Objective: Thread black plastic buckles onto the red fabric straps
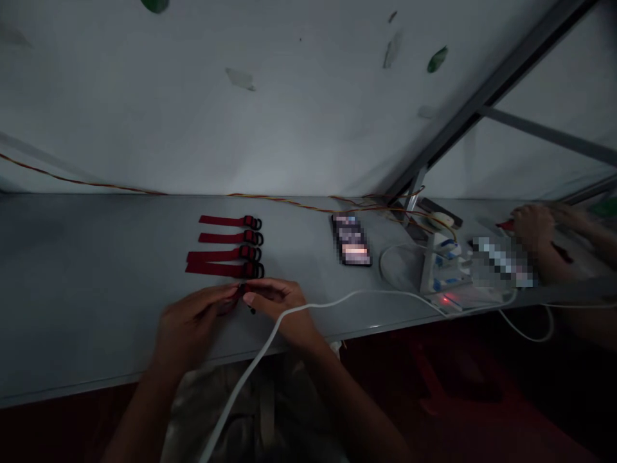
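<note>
My left hand (190, 325) and my right hand (284, 305) meet over the front part of the grey table (96, 308). Between their fingertips is a red strap with a black buckle (242, 292), mostly covered by the fingers. Both hands are closed on it. Just beyond them lie several red straps (216, 256) in a stack of rows, each with a black buckle and ring (252, 238) at its right end. The two nearest straps touch or overlap at their left ends.
A lit phone (351, 241) lies right of the straps. A white cable (308, 307) crosses over my right wrist toward a white power strip (443, 270). Twisted wires (289, 204) run along the wall. At far right, another person's hands (533, 228) hold something red.
</note>
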`<state>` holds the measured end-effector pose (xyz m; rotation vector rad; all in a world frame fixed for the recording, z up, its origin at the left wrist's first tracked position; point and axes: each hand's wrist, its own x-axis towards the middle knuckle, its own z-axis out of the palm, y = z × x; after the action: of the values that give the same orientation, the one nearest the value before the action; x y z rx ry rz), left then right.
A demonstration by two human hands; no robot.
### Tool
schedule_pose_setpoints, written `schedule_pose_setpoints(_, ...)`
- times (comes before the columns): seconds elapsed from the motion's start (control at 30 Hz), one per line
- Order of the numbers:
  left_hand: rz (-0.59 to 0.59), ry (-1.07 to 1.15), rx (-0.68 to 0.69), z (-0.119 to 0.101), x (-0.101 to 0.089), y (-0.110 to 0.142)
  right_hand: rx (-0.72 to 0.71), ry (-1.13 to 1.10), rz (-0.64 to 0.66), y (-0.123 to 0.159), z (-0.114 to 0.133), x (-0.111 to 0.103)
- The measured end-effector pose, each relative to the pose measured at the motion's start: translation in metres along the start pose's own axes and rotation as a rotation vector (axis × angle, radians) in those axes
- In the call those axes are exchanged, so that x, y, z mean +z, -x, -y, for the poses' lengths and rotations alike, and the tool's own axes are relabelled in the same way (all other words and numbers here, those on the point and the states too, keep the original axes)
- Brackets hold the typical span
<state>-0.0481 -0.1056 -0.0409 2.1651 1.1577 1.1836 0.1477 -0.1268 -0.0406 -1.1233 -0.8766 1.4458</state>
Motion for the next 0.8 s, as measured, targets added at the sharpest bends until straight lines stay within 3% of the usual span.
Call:
schedule_pose_setpoints(0.17, -0.053, -0.014, 0.106, -0.003, 0.006, -0.004, 0.054, -0.041, 0.043, 0.0, 0.002, -0.004)
schedule_pose_setpoints(0.27, -0.089, 0.033, 0.083, -0.006, 0.008, -0.004, 0.07, -0.061, 0.091, -0.001, 0.0, -0.007)
schedule_pose_setpoints(0.5, 0.012, 0.174, 0.047, -0.005, 0.005, -0.003, 0.136, -0.08, 0.251, -0.002, 0.0, -0.013)
schedule_pose_setpoints(0.8, -0.017, 0.139, 0.015, -0.008, 0.005, -0.005, 0.145, 0.002, 0.306, -0.001, 0.014, -0.014)
